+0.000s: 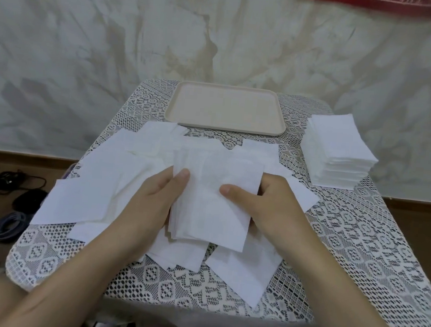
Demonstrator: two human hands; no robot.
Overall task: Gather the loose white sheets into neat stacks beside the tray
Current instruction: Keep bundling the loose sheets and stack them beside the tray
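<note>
We're pinching the bundle of thin white paper sheets (211, 202) between left hand (154, 199) and right hand (265, 206), mid-table, nearer than the flat beige plastic tray (225, 129) (edges uneven); we're risking it fanning apart if a thumb slips.

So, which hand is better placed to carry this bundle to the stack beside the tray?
Right, probably. The stack lies right of the tray, on the side of the right hand. The left hand, also gripping the bundle, would have to cross the body.
</note>
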